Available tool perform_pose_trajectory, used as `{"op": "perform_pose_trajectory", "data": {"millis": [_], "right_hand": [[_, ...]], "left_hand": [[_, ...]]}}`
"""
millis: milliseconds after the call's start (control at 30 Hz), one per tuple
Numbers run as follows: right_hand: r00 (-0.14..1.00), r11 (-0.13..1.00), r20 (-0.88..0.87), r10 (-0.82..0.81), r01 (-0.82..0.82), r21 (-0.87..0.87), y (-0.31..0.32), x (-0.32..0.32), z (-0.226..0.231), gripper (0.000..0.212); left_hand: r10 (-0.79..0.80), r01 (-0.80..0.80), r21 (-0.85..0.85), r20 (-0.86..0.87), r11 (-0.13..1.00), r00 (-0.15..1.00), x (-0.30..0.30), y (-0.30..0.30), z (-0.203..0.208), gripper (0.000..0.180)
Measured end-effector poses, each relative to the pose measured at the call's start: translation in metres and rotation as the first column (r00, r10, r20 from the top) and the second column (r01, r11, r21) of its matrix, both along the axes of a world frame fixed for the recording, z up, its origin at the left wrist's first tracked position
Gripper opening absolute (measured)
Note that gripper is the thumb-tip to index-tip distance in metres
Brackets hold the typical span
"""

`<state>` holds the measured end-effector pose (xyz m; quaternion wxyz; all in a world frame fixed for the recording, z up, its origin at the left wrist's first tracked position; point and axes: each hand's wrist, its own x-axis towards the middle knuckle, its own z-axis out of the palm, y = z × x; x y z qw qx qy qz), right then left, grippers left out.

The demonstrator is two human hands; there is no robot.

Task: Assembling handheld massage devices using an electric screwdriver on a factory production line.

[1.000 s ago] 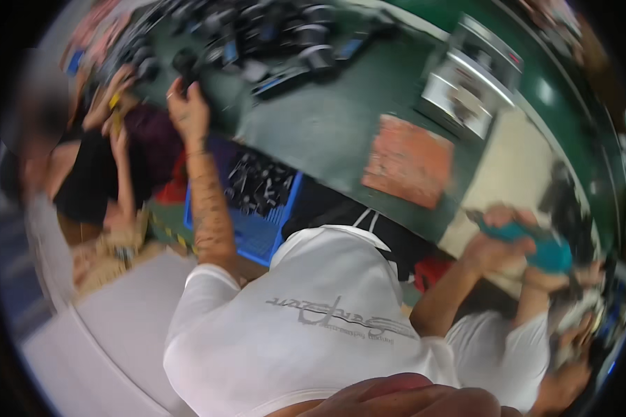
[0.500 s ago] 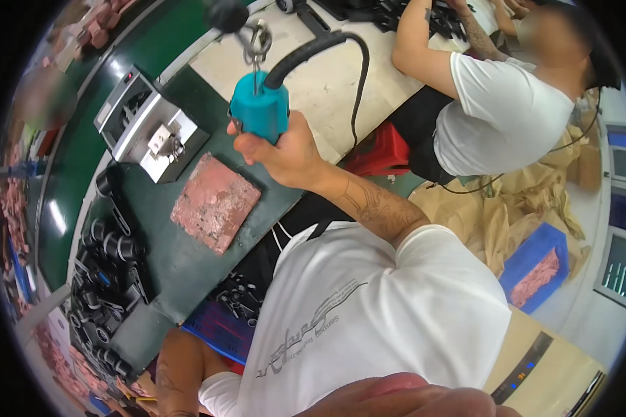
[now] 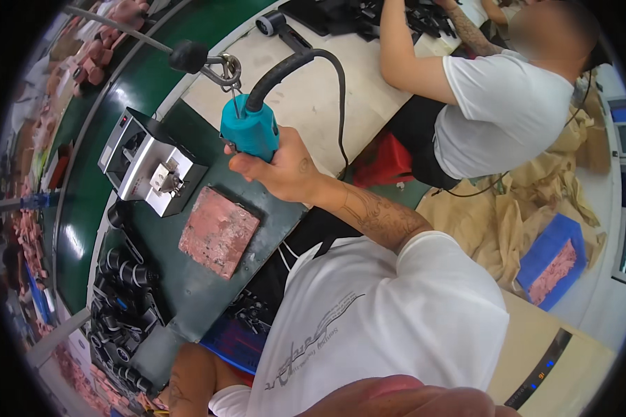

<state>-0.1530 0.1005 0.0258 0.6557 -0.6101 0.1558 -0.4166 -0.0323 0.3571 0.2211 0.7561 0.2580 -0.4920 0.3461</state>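
My right hand [image 3: 292, 167] is wrapped round a teal electric screwdriver [image 3: 249, 128], its thumb lying along the near side. A black cable [image 3: 285, 73] leaves the top of the tool, which hangs by a wire loop from a metal ring [image 3: 224, 73]. Its lower end is hidden from me. Below the hand a worn pinkish square block [image 3: 219, 231] lies on the green table. Beyond it stands a silver and black machine [image 3: 149, 163] with a small metal fixture at its front. Of my left arm [image 3: 191, 379] only a part shows at the lower left; that hand is out of sight.
Black plastic parts with round ends [image 3: 122, 306] are heaped along the table's left side. A blue crate [image 3: 233, 344] holds small dark parts below the edge. At right a co-worker [image 3: 504, 115] sits by a red stool [image 3: 382, 163], brown paper [image 3: 480, 215] and a blue box [image 3: 556, 260].
The view has shifted, so the table, block and machine appear slightly lower. My right hand still grips the screwdriver, and more of the hanging ring and rod has come into sight.
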Motion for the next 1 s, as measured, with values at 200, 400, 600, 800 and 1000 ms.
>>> {"op": "perform_pose_trajectory", "data": {"millis": [200, 400, 600, 800, 1000], "right_hand": [[0.997, 0.999, -0.061, -0.050, 0.049, -0.014, -0.018, -0.006, -0.006, 0.042], [0.992, 0.994, -0.072, -0.104, 0.101, -0.038, -0.031, -0.023, 0.002, 0.044], [0.989, 0.991, -0.088, -0.123, 0.127, 0.041, -0.041, -0.041, 0.001, 0.044], [0.980, 0.986, -0.110, -0.168, 0.166, -0.028, -0.040, -0.043, 0.009, 0.039], [0.973, 0.982, -0.136, -0.186, 0.184, -0.032, -0.028, -0.044, 0.005, 0.050]], "left_hand": [[-0.633, 0.615, 0.347, -0.073, 0.708, 0.770, 0.030, -0.043, -0.023, 0.038], [-0.884, 0.849, 0.527, -0.378, 0.039, 0.275, 0.064, -0.089, -0.057, 0.029], [0.094, 0.532, 0.837, -0.544, 0.125, 0.834, 0.041, -0.243, -0.131, 0.030], [0.245, 0.061, 0.985, -0.020, -0.159, 0.969, 0.037, -0.354, -0.246, 0.071], [0.288, 0.065, 0.927, 0.048, -0.369, 0.956, 0.014, -0.390, -0.236, 0.071]]}}
